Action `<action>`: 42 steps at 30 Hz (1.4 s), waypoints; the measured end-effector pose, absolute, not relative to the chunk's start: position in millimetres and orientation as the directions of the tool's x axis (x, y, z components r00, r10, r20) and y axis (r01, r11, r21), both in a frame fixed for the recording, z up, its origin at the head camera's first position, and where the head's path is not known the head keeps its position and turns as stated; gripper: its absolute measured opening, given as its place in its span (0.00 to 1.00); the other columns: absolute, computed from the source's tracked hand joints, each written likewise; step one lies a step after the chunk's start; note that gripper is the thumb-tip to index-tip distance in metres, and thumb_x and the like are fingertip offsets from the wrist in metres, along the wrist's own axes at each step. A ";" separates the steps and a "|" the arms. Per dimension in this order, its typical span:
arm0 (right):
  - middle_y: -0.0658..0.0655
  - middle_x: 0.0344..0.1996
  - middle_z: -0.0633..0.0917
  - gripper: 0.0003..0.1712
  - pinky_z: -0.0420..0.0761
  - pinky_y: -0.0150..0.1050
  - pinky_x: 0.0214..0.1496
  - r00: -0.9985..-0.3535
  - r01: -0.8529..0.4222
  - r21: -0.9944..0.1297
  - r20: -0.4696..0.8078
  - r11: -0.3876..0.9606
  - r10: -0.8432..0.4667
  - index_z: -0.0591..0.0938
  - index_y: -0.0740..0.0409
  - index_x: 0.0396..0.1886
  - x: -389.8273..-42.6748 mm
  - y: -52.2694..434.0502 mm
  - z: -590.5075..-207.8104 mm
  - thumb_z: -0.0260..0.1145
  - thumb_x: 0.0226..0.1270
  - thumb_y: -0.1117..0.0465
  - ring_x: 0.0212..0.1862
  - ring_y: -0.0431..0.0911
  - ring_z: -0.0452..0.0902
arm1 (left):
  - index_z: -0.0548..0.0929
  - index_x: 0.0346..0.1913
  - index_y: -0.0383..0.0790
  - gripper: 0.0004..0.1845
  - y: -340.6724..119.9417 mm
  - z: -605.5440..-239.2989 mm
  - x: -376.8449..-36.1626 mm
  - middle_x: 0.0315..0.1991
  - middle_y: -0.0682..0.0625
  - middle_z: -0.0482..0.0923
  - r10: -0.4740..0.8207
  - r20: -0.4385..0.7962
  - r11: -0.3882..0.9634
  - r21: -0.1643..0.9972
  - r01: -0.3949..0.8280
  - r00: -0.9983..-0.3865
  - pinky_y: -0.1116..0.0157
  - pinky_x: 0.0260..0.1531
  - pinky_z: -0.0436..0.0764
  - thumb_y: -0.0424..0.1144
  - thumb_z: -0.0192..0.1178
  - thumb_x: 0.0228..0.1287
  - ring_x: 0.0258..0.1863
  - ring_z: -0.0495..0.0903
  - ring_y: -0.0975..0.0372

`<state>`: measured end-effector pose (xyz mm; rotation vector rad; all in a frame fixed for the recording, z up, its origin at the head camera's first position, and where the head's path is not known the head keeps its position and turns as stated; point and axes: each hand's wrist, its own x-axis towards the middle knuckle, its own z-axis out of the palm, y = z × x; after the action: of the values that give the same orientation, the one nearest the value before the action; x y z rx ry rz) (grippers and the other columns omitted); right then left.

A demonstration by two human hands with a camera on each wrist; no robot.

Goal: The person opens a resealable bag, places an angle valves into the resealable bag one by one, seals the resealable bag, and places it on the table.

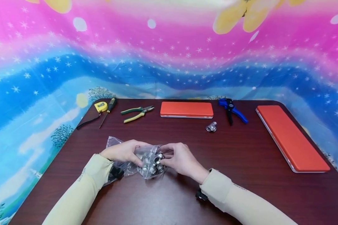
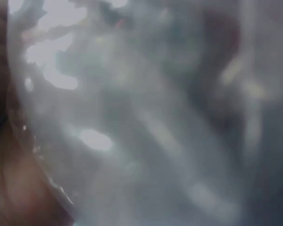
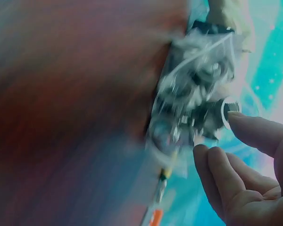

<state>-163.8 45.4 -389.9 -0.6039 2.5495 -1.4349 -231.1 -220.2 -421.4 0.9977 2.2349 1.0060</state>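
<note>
A clear plastic bag (image 1: 149,172) of shiny metal pipe fittings (image 1: 157,160) is held above the table's middle. My left hand (image 1: 125,152) grips the bag from its left side, thumb in front. In the left wrist view, blurred plastic (image 2: 132,117) fills nearly everything beside a bit of the hand (image 2: 23,183). At the bag's right end, my right hand (image 1: 180,157) pinches a fitting. The right wrist view shows this hand (image 3: 245,174) with its thumb on the ringed end of that fitting (image 3: 212,117); fingertips are just below it.
A loose metal fitting (image 1: 211,127) lies behind the right hand. Along the back are a tape measure (image 1: 101,107), screwdriver (image 1: 110,107), pliers (image 1: 139,113), orange case (image 1: 186,109) and blue wire stripper (image 1: 231,109). Another orange case (image 1: 293,137) lies at the right edge.
</note>
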 end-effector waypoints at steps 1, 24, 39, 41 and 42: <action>0.61 0.46 0.86 0.23 0.82 0.30 0.41 -0.911 -0.287 -0.829 0.082 0.480 -0.403 0.84 0.65 0.52 -165.0 50.2 -389.5 0.76 0.55 0.68 0.44 0.45 0.86 | 0.75 0.68 0.52 0.39 -219.8 -421.5 -231.4 0.62 0.62 0.75 0.778 -0.133 0.464 0.780 0.419 -0.614 0.62 0.60 0.71 0.46 0.77 0.51 0.63 0.71 0.65; 0.69 0.55 0.79 0.39 0.75 0.56 0.56 -0.989 0.012 -0.479 -0.138 0.878 -0.062 0.74 0.71 0.63 -273.2 199.7 -400.4 0.71 0.63 0.46 0.52 0.59 0.74 | 0.73 0.70 0.47 0.39 -223.2 -421.0 -228.7 0.65 0.55 0.73 0.764 -0.150 0.486 0.774 0.407 -0.627 0.60 0.58 0.74 0.39 0.76 0.53 0.66 0.69 0.58; 0.66 0.50 0.82 0.28 0.78 0.49 0.48 -0.988 0.092 -0.528 -0.155 0.844 0.011 0.83 0.67 0.55 -278.9 200.5 -401.2 0.74 0.61 0.52 0.49 0.57 0.74 | 0.74 0.69 0.53 0.39 -218.8 -420.5 -229.3 0.63 0.62 0.74 0.765 -0.159 0.486 0.779 0.396 -0.624 0.62 0.58 0.74 0.36 0.76 0.51 0.65 0.69 0.63; 0.64 0.48 0.83 0.26 0.79 0.48 0.47 -0.987 0.099 -0.531 -0.159 0.842 0.016 0.84 0.65 0.52 -277.9 202.0 -400.7 0.75 0.61 0.52 0.48 0.56 0.74 | 0.75 0.69 0.54 0.39 -218.6 -420.2 -229.5 0.63 0.62 0.74 0.765 -0.161 0.487 0.779 0.396 -0.624 0.62 0.58 0.74 0.35 0.76 0.52 0.65 0.69 0.63; 0.64 0.47 0.83 0.25 0.79 0.48 0.46 -0.987 0.095 -0.531 -0.159 0.842 0.011 0.85 0.65 0.51 -276.8 202.5 -400.2 0.75 0.60 0.52 0.47 0.55 0.74 | 0.74 0.69 0.54 0.39 -218.6 -420.0 -229.5 0.63 0.62 0.74 0.764 -0.163 0.490 0.776 0.397 -0.625 0.62 0.58 0.73 0.35 0.76 0.52 0.65 0.69 0.63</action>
<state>-276.8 202.5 -400.2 0.0830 2.8707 -0.8388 -229.5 -218.6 -420.0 0.9562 2.2436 0.9848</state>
